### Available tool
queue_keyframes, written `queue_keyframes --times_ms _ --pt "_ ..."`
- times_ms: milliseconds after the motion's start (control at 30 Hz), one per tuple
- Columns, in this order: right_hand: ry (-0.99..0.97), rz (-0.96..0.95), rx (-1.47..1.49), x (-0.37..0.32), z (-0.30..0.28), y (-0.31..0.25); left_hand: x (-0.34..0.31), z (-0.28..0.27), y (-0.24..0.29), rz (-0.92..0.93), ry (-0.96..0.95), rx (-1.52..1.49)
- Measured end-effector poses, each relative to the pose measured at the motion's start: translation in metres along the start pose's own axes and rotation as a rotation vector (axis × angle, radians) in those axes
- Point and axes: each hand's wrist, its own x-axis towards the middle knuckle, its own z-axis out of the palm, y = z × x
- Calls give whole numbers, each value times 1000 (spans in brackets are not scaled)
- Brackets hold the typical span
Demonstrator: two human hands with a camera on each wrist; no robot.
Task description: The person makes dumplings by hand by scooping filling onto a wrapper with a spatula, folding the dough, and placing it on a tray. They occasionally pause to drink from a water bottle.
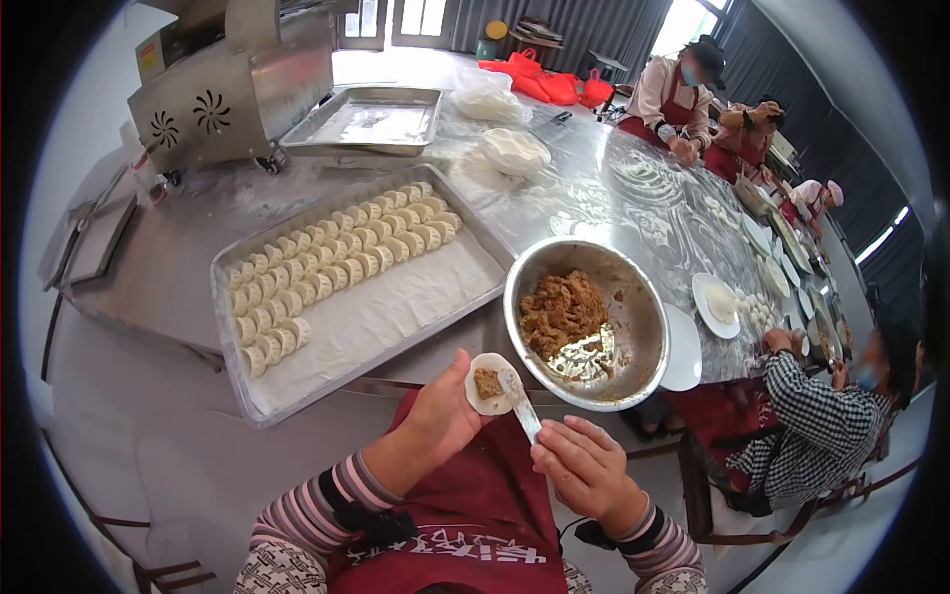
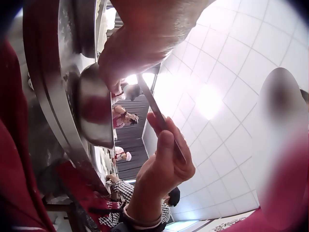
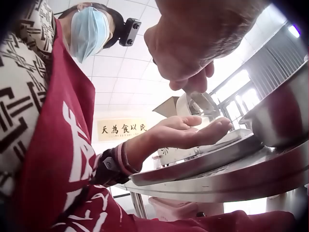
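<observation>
My left hand (image 1: 445, 408) lies palm up at the table's near edge. A round dough wrapper (image 1: 492, 398) with a dab of brown filling (image 1: 487, 381) rests on its nearly straight fingers (image 3: 212, 130). My right hand (image 1: 579, 457) grips a flat metal spatula (image 1: 522, 404) whose tip touches the filling on the wrapper. Just beyond stands a steel bowl (image 1: 633, 297) holding brown minced filling (image 1: 559, 312). In the left wrist view the right hand (image 2: 164, 164) pinches the spatula (image 2: 155, 107) beside the bowl (image 2: 91, 111). In the right wrist view the spatula (image 3: 203, 102) points down at the left palm.
To the left a paper-lined metal tray (image 1: 376, 317) carries several rows of folded dumplings (image 1: 336, 255). Behind it are an empty tray (image 1: 368, 124), a steel dough machine (image 1: 233, 89) and a wrapper stack (image 1: 515, 150). A white plate (image 1: 683, 346) lies right of the bowl. Other workers (image 1: 821, 426) sit along the table.
</observation>
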Motion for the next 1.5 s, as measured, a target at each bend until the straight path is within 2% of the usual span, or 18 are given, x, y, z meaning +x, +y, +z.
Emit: queue_keyframes --times_ms 100,300,400,467,533,600,700,833,867,933,1267,1367,1433,1467,1500 --pt "33 -5 -10 0 6 4 -4 5 0 -5 12 55" --pt "-77 -77 2 -8 12 1 -4 1 -1 28 -25 23" --pt "-44 -57 20 -10 6 -1 -7 7 4 20 -11 37" --pt "-3 27 -40 -11 7 -2 -7 5 2 17 -32 33" --pt "-32 18 -33 -11 10 -5 -5 4 1 13 -65 40" --pt "-57 9 -28 -11 9 -5 -7 1 1 10 -39 25" --pt "28 27 -59 -13 2 -5 -9 -3 1 1 34 30" --pt "186 359 81 -15 8 11 -1 -6 -3 -2 10 34" --pt "187 360 82 -17 12 13 3 -7 -5 -2 10 35" --pt "288 479 147 -22 22 17 11 -8 -7 7 18 40" --pt "231 425 274 -15 18 6 18 -1 -6 -12 -23 25" --pt "325 412 327 -16 14 5 13 -5 -3 -19 -6 33" --pt "551 927 913 -16 15 1 8 -7 0 -27 -6 84" --pt "529 1044 981 -14 12 7 5 -8 1 -20 -2 78" --pt "520 1040 986 -10 12 11 1 -8 2 -27 -42 98"
